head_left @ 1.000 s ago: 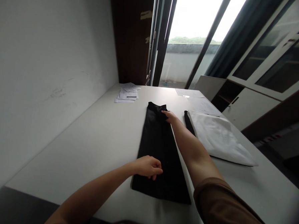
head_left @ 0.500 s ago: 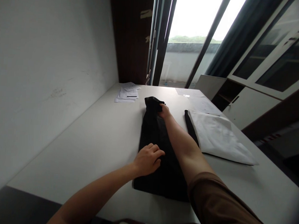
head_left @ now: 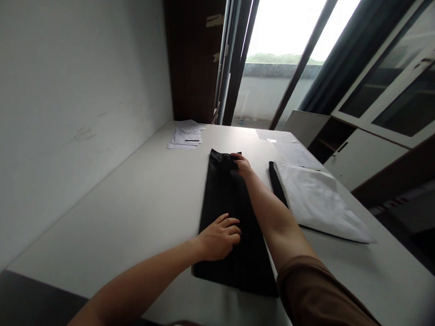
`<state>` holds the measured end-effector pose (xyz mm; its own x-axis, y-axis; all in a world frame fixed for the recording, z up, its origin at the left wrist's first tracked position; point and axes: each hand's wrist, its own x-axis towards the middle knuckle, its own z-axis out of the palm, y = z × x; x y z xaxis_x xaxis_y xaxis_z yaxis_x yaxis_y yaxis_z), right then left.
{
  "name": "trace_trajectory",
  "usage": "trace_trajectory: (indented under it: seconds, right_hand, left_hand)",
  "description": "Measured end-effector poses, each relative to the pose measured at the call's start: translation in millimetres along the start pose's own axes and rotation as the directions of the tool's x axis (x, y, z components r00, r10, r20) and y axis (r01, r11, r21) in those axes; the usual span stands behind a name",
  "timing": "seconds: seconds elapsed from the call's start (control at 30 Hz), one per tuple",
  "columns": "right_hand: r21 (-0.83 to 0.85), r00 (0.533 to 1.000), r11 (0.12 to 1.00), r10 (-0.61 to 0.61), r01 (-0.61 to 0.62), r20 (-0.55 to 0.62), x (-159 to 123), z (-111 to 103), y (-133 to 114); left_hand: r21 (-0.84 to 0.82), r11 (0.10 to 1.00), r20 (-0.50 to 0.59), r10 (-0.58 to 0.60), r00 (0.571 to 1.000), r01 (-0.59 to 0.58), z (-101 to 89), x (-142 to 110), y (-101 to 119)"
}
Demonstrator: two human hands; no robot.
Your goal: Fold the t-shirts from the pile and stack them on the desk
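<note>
A long, flat, folded black piece (head_left: 219,197), cloth or thin plastic, lies lengthwise on the white table in front of me. Its far end is a little rumpled and its near end lies flat. My right hand (head_left: 242,165) rests on the far right corner, fingers stretched over the material; its thumb is hidden. Over the middle of the black piece is my left hand (head_left: 219,237), its fingers apart and slightly bent. Whether the left fingertips press on the material I cannot tell.
To the right lies a white sheet-like piece (head_left: 318,197) with black material beneath it. Loose papers (head_left: 187,134) are at the far left, and more sheets (head_left: 294,150) at the far right. A wall (head_left: 78,102) runs along the left side of the table (head_left: 138,202).
The black piece's raised, bunched far end has come down and spread out flatter. My right hand has loosened from its pinch there. The left fingers have spread somewhat.
</note>
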<state>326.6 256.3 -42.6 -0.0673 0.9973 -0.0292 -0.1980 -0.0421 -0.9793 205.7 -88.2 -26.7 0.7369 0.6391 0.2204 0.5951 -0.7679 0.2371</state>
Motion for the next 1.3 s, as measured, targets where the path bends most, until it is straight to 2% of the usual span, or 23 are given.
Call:
trace_trajectory:
  seconds: [0.07, 0.13, 0.23, 0.37, 0.57, 0.7, 0.8, 0.87, 1.0, 1.07, 1.17, 1.3]
  right_hand:
    - [0.007, 1.0, 1.0, -0.023, 0.023, 0.004, 1, -1, 0]
    - [-0.105, 0.99, 0.994, -0.023, 0.008, -0.137, 1, -8, 1]
    - [-0.243, 0.942, 0.969, -0.035, -0.051, -0.334, 0, -23, 3]
    - [-0.316, 0.916, 0.949, -0.124, -0.003, -0.381, 2, -37, 4]
    - [-0.433, 0.943, 0.901, -0.175, 0.036, -0.285, 8, -43, 11]
    - [-0.567, 0.971, 0.816, -0.211, 0.11, -0.115, 13, -42, 13]
    - [-0.624, 0.987, 0.775, -0.155, 0.102, -0.031, 18, -34, 8]
    - [-0.601, 0.987, 0.791, -0.162, 0.117, -0.021, 21, -28, 3]
    - [-0.394, 0.954, 0.888, -0.289, 0.236, -0.079, 23, -23, 1]
    - [-0.404, 0.963, 0.898, -0.24, 0.174, -0.12, 21, -26, 4]
    - [-0.579, 0.98, 0.814, -0.146, 0.043, -0.133, 16, -35, 12]
    - [-0.649, 0.965, 0.745, -0.254, 0.153, -0.064, 6, -46, 23]
  left_hand:
    - [-0.039, 0.999, -0.01, 0.0, 1.0, -0.001, -2.5, -1, 1]
    - [-0.074, 0.997, -0.011, 0.0, 1.0, -0.001, -4.2, -1, 1]
    - [-0.122, 0.992, 0.032, 0.035, 0.999, -0.031, -4.8, -2, 3]
    - [-0.153, 0.984, 0.075, 0.099, 0.992, -0.087, -0.9, -2, 7]
    - [-0.205, 0.976, 0.065, 0.085, 0.994, -0.07, 6.4, 0, 12]
    - [-0.22, 0.975, 0.088, 0.066, 0.994, -0.045, 3.7, 1, 14]
    - [-0.226, 0.973, 0.097, 0.073, 0.993, -0.049, 0.7, 0, 16]
    - [-0.229, 0.971, 0.105, 0.092, 0.99, -0.066, 0.3, 0, 17]
    - [-0.224, 0.972, 0.106, 0.102, 0.989, -0.076, 2.5, -1, 17]
    - [-0.224, 0.972, 0.085, 0.092, 0.992, -0.071, 2.8, -2, 18]
    - [-0.232, 0.969, 0.054, 0.1, 0.994, -0.085, 0.0, -5, 20]
    - [-0.255, 0.957, 0.097, 0.166, 0.981, -0.136, -7.4, -8, 29]
